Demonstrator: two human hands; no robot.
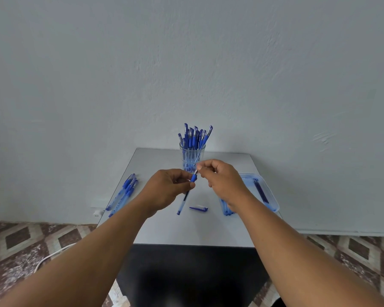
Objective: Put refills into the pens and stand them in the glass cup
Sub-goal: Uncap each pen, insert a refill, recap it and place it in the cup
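At the centre of the frame the left hand point(167, 189) grips a pen point(186, 193) by its blue rubber grip, barrel slanting down toward the surface point(186, 229). The right hand point(220, 179) pinches the pen's metal tip end between thumb and forefinger. This looks like the closing of one pen: the tip being screwed back on over a refill, though whether it is fully seated cannot be told. The pen's cap point(198, 208) lies on the surface just below the hands. Next, the cap must be picked up and pressed on, then the pen stood in the glass cup point(192, 158) behind, already crowded. Unfilled pens point(124, 194) lie at the left; a tray point(273, 201) with refills point(261, 191) sits at the right.
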